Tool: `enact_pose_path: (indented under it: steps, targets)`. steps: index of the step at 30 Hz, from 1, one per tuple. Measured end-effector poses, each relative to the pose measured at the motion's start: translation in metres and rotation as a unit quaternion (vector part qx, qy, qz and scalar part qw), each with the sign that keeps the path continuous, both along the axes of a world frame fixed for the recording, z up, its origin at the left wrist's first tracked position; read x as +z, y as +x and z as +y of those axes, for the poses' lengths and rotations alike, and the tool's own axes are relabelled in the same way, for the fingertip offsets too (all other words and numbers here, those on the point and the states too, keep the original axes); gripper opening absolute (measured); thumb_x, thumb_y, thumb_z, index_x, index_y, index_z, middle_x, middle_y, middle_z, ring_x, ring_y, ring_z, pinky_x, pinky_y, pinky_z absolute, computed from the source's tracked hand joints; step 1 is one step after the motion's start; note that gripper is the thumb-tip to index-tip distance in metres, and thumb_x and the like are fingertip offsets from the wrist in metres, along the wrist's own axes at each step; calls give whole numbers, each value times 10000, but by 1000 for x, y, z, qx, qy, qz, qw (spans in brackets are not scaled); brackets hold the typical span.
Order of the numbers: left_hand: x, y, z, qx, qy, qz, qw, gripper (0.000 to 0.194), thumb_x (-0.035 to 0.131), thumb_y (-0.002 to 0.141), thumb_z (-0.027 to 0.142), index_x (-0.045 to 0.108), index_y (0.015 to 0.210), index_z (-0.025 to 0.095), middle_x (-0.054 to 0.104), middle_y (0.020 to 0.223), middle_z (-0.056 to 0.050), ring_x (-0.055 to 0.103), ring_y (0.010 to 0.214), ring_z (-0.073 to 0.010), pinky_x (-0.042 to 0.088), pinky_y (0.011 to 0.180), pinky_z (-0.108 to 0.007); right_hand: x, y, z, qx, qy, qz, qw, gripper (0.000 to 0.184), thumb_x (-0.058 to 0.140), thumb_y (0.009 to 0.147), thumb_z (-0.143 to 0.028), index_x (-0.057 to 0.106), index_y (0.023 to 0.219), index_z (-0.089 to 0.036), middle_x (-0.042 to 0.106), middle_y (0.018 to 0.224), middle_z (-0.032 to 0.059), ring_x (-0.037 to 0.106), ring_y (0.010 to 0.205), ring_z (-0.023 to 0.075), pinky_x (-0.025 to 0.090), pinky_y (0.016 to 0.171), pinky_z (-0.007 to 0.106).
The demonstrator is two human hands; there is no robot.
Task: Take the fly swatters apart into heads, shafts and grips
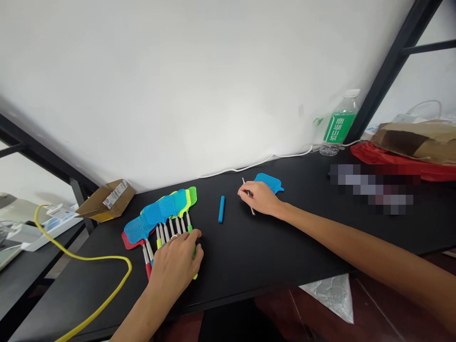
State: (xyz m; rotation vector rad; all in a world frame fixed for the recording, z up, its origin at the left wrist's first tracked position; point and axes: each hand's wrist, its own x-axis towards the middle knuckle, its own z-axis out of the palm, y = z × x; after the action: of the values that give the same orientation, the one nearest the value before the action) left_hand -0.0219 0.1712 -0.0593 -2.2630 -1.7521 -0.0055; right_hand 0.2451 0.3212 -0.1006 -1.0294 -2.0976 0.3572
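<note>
A fan of several fly swatters [160, 213] with blue, green and red mesh heads and metal shafts lies on the black table [278, 247]. My left hand [176, 263] rests flat on their handles with its fingers spread. Farther right, my right hand [260, 198] pinches a thin metal rod [251, 209] beside a loose blue swatter head [269, 182]. A blue handle sleeve [221, 209] lies alone between the two hands.
A water bottle with a green label [338, 123] stands by the wall at the back right, near a red bag and brown paper bag [413, 142]. A small cardboard box [107, 199] sits at the table's left corner. A yellow cable [99, 266] loops at the left.
</note>
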Motion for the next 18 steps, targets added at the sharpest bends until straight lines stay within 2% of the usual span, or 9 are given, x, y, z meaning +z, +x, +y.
enact_pose_path:
  steps: [2, 6, 10, 14, 18]
  targets:
    - [4, 0, 0, 8, -1, 8, 1000, 253, 452, 944, 228, 662, 1085, 233, 754, 831, -54, 730, 743, -249, 343, 502, -250, 0, 1, 0, 3, -1, -20, 1000, 196, 564, 949, -196, 721, 835, -167, 678, 790, 29, 577, 685, 136, 381, 652, 271]
    - [9, -2, -2, 39, -25, -22, 999, 297, 426, 939, 234, 646, 1139, 242, 701, 740, -25, 686, 635, -220, 257, 479, -240, 1, 0, -4, 59, 10, -59, 996, 197, 570, 952, -209, 720, 830, -169, 672, 808, 28, 558, 688, 133, 381, 659, 271]
    - [10, -4, 1, 90, -66, -90, 990, 371, 386, 953, 248, 600, 1255, 238, 649, 719, -2, 635, 607, -194, 260, 503, -252, 3, -2, -9, 91, 17, -44, 995, 215, 562, 972, -239, 725, 850, -169, 677, 833, 38, 573, 707, 138, 392, 674, 274]
    - [11, -4, 1, 63, -57, -184, 979, 401, 337, 985, 280, 568, 1308, 219, 566, 654, 27, 576, 585, -181, 304, 533, -262, 5, -3, -7, 84, 1, 18, 996, 231, 553, 975, -243, 735, 856, -165, 677, 792, 33, 566, 678, 134, 386, 647, 273]
    - [16, 4, 2, 19, 13, -267, 964, 368, 333, 997, 270, 579, 1265, 214, 444, 567, 65, 465, 474, -158, 290, 501, -261, 5, -2, -2, 63, -88, 107, 988, 302, 511, 989, -296, 750, 862, -165, 695, 798, 32, 562, 629, 123, 384, 602, 264]
